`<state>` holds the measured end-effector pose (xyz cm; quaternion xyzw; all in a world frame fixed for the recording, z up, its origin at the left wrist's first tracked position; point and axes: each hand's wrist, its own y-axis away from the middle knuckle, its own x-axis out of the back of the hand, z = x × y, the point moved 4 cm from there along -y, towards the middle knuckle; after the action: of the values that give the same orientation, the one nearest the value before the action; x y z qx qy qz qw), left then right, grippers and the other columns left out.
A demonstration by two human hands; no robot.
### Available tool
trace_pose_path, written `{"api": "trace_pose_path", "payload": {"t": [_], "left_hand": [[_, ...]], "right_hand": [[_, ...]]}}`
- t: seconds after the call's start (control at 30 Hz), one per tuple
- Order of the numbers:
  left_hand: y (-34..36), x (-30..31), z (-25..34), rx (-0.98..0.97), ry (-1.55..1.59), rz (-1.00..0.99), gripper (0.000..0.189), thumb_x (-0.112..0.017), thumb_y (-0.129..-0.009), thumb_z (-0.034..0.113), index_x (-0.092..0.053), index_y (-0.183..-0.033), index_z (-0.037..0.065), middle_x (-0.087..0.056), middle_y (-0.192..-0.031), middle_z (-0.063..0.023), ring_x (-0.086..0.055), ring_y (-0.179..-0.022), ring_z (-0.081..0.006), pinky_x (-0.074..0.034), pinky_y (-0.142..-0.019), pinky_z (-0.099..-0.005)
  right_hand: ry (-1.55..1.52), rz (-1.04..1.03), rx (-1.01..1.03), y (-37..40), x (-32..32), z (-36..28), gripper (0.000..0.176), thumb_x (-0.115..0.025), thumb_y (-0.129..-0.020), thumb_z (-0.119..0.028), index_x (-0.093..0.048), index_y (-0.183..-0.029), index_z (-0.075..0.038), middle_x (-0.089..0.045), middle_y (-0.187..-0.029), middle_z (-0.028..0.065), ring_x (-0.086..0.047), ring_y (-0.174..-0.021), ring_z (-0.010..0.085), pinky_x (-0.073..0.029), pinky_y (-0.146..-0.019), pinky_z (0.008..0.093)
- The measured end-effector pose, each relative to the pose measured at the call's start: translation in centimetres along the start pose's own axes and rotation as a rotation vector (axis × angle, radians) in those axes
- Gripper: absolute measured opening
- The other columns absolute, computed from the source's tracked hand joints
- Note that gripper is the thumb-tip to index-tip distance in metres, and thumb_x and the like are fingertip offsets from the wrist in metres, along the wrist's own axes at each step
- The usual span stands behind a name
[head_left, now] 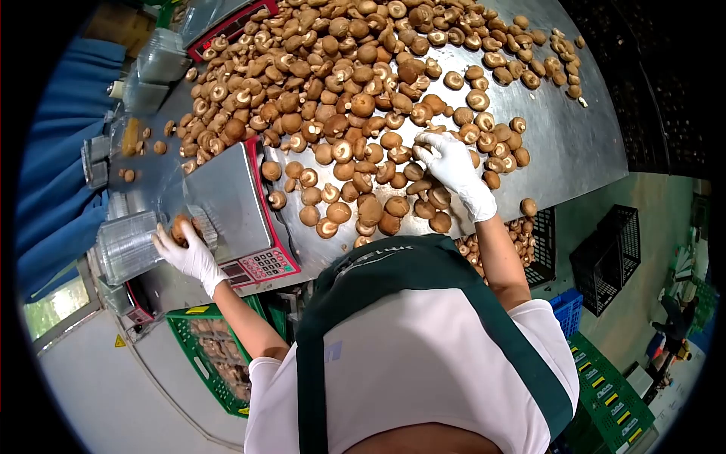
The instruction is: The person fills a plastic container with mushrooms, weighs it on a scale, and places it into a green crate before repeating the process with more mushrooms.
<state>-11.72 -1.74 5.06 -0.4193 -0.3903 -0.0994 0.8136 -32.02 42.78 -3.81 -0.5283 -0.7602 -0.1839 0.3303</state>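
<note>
Brown shiitake mushrooms lie in a large heap across the metal table. On the left, my gloved left hand has thumb and fingers around a mushroom at a clear plastic tray. The tray sits beside the grey plate of a red-framed scale. My right hand, also in a white glove, reaches into the loose mushrooms at the centre. Its fingers are bent together at a mushroom, which they partly cover.
Stacked clear containers stand at the left edge, near a blue curtain. A second red scale is at the back. Below the table are a green crate of packed mushrooms and a black crate. Another person is far right.
</note>
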Motion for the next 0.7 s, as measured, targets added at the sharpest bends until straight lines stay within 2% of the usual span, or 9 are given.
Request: {"api": "trace_pose_path", "payload": {"t": [0.03, 0.1, 0.17, 0.3, 0.37, 0.47, 0.57, 0.63, 0.7], "left_hand": [[0.1, 0.2, -0.5, 0.124, 0.073, 0.099, 0.048, -0.061, -0.084, 0.031, -0.051, -0.124, 0.006, -0.041, -0.132, -0.0202, -0.045, -0.116, -0.0352, -0.038, -0.095, -0.043], [0.0, -0.1, -1.0, 0.073, -0.045, 0.089, 0.048, -0.059, -0.084, 0.034, -0.05, -0.125, 0.01, -0.043, -0.129, -0.0197, -0.047, -0.114, -0.0348, -0.041, -0.092, -0.0434], [0.4, -1.6, 0.0, -0.186, -0.504, -0.109, 0.047, -0.058, -0.084, 0.039, -0.051, -0.125, 0.014, -0.044, -0.13, -0.0189, -0.048, -0.113, -0.0345, -0.042, -0.091, -0.0425], [0.0, -1.4, 0.9, -0.231, -0.589, -0.132, 0.046, -0.057, -0.084, 0.042, -0.052, -0.123, 0.018, -0.045, -0.13, -0.0173, -0.047, -0.115, -0.0328, -0.04, -0.092, -0.0437], [-0.4, -1.3, -0.5, -0.182, -0.516, -0.131, 0.044, -0.057, -0.085, 0.037, -0.054, -0.12, 0.012, -0.046, -0.128, -0.0192, -0.047, -0.114, -0.0338, -0.039, -0.094, -0.0413], [-0.5, -0.2, -3.3, 0.26, 0.169, 0.076, 0.04, -0.057, -0.084, 0.025, -0.056, -0.114, -0.002, -0.046, -0.127, -0.0214, -0.046, -0.115, -0.0347, -0.037, -0.097, -0.0385], [-0.1, -0.5, -3.5, 0.228, 0.256, -0.061, 0.044, -0.061, -0.082, 0.026, -0.055, -0.116, 0.0, -0.047, -0.126, -0.0216, -0.045, -0.116, -0.0355, -0.035, -0.099, -0.0408], [0.7, 0.2, -1.9, 0.077, -0.171, -0.039, 0.05, -0.065, -0.078, 0.028, -0.054, -0.118, 0.001, -0.045, -0.128, -0.0226, -0.042, -0.119, -0.0367, -0.032, -0.101, -0.0431], [1.4, 0.4, -3.1, 0.195, -0.099, 0.059, 0.058, -0.069, -0.075, 0.031, -0.051, -0.122, 0.002, -0.04, -0.132, -0.0233, -0.037, -0.123, -0.0373, -0.029, -0.103, -0.0444]], "right_hand": [[-0.01, -0.005, -0.014, -0.3, 0.0, 0.4, 0.028, -0.061, -0.082, -0.028, -0.065, -0.102, -0.008, -0.061, -0.089, 0.0186, -0.059, -0.087, 0.0323, -0.047, -0.078, 0.0386], [0.01, -0.063, -0.123, -1.2, 0.5, 0.6, 0.03, -0.062, -0.083, -0.024, -0.064, -0.105, -0.005, -0.064, -0.097, 0.019, -0.063, -0.088, 0.0312, -0.049, -0.079, 0.0351], [0.064, -0.028, -0.128, -2.6, 1.7, 0.7, 0.031, -0.062, -0.083, -0.025, -0.063, -0.106, -0.004, -0.064, -0.096, 0.0198, -0.063, -0.088, 0.0309, -0.049, -0.079, 0.0348], [0.111, -0.005, -0.184, -6.0, 3.7, 3.0, 0.035, -0.06, -0.082, -0.034, -0.065, -0.104, -0.007, -0.065, -0.09, 0.0203, -0.064, -0.085, 0.0294, -0.049, -0.079, 0.0363], [0.097, 0.035, -0.193, -7.2, 4.7, 4.3, 0.038, -0.06, -0.081, -0.036, -0.065, -0.105, -0.007, -0.066, -0.089, 0.0192, -0.065, -0.084, 0.0285, -0.049, -0.079, 0.0355], [0.066, 0.045, -0.287, -8.5, 6.1, 5.4, 0.037, -0.06, -0.08, -0.036, -0.066, -0.103, -0.009, -0.067, -0.094, 0.0145, -0.064, -0.09, 0.0267, -0.047, -0.083, 0.0317], [0.105, 0.055, -0.236, -9.5, 6.1, 8.1, 0.035, -0.059, -0.081, -0.038, -0.067, -0.102, -0.011, -0.067, -0.094, 0.0139, -0.064, -0.087, 0.0255, -0.047, -0.078, 0.033], [0.042, 0.073, -0.068, -10.3, 5.6, 8.8, 0.033, -0.061, -0.082, -0.031, -0.066, -0.103, -0.005, -0.067, -0.098, 0.0129, -0.063, -0.09, 0.0232, -0.046, -0.082, 0.0308], [-0.005, 0.023, -0.156, -11.1, 4.9, 9.6, 0.033, -0.062, -0.082, -0.028, -0.065, -0.104, -0.003, -0.067, -0.097, 0.0134, -0.063, -0.092, 0.02, -0.046, -0.083, 0.0297]]}}
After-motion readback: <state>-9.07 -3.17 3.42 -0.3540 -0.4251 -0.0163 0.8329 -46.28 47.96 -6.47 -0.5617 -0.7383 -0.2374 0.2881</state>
